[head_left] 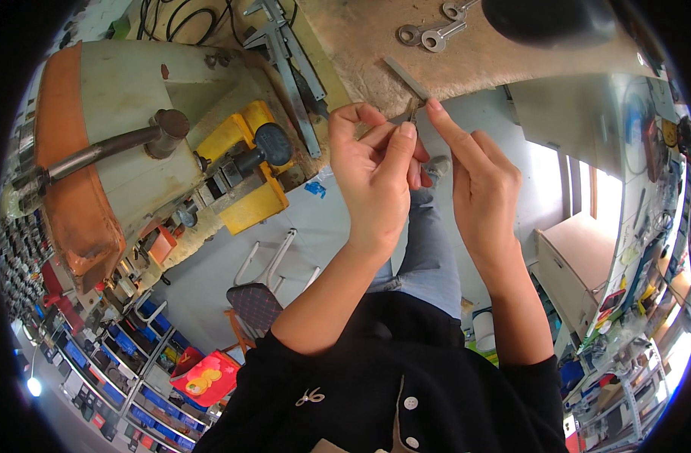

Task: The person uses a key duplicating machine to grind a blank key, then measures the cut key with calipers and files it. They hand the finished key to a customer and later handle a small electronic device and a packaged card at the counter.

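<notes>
My left hand (376, 170) is closed, with thumb and fingers pinching a small key (413, 111) whose blade points up past the thumb tip. Most of the key is hidden in the grip. My right hand (485, 177) is closed around the lower part of a narrow flat file (403, 77), its index finger stretched out so that the tip rests on the file. The file slants up and left across the key's end, over the bench edge. Its handle end is hidden by my hands.
On the wooden bench (353, 49) lie key blanks (440, 38) and a dark rounded object (549, 21). A caliper (289, 75) lies left of my hands, beside a key-cutting machine (126, 106) with a yellow part (259, 208). A chair (259, 306) stands below the machine.
</notes>
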`<state>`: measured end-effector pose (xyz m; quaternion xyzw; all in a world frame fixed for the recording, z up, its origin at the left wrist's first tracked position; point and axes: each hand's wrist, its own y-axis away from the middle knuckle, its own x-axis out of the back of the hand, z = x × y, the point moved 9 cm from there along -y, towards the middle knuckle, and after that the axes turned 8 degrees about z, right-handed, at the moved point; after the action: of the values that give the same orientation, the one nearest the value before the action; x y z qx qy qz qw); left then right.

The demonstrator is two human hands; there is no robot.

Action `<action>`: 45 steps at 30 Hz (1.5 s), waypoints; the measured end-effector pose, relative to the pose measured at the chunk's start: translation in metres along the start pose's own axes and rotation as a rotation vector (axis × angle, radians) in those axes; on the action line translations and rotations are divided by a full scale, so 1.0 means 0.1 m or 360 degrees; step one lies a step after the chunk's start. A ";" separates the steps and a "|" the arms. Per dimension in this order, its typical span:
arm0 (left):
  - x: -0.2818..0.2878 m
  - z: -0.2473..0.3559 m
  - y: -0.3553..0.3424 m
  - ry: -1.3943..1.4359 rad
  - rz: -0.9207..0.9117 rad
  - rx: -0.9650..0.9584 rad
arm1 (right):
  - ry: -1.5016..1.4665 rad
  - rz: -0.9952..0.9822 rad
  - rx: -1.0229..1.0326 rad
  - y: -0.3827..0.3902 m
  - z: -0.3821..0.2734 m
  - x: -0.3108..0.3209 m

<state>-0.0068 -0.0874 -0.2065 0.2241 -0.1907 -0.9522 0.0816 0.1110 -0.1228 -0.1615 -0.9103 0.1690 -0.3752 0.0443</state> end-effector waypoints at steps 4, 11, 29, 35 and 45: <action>0.02 -0.02 0.00 -0.0006 0.0036 0.0040 | -0.0087 -0.0029 0.0044 0.02 -0.12 0.01; 0.08 -0.02 0.00 0.0145 0.0052 0.0176 | -0.0073 -0.0028 -0.0004 -0.08 -0.06 0.05; -0.05 -0.39 0.24 0.1320 -0.0136 0.1295 | -0.0009 -0.0068 0.0065 0.01 -0.03 -0.08; 0.01 -0.37 0.28 0.1170 0.0027 0.1374 | 0.0102 -0.0102 0.0071 0.00 -0.08 -0.11; 0.23 -0.06 0.05 -0.0440 0.0003 0.0241 | 0.0174 -0.0072 0.0171 -0.01 -0.09 -0.11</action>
<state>-0.0236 -0.0997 -0.2182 0.0960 -0.2716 -0.9568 0.0385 0.0977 -0.1175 -0.1617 -0.8884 0.1303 -0.4336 0.0753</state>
